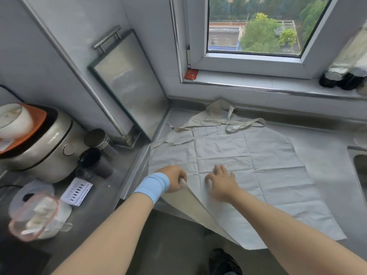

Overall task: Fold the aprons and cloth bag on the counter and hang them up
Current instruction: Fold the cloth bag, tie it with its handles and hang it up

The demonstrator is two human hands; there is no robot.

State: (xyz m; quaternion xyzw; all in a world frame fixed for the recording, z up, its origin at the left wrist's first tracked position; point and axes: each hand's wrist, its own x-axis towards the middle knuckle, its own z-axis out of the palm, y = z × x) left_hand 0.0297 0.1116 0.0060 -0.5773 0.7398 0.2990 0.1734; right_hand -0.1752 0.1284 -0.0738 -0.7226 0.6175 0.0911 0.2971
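Now, apron: spread flat on the counter; its long axis runs from the hem at 6 o'clock, hanging over the front edge, to the bib at 12 o'clock under the window.
Left hand: fingers curled round the apron's 9 o'clock side edge, raising a flap of it.
Right hand: just beside the left at 3 o'clock, fingers spread, pressing the cloth flat.
Key relation: most of the apron lies from 12 to 3 o'clock of both hands, so the lengthwise fold probably carries the held edge toward 3 o'clock; the left hand is nearer that edge.
Straps: loose loops at 12 o'clock, over beige cloth that may be the bag; I cannot tell.
Rice cooker: at 9 o'clock, lid down.
Dark cup: contents unclear.
Plastic box: at 8 o'clock, something pale inside.
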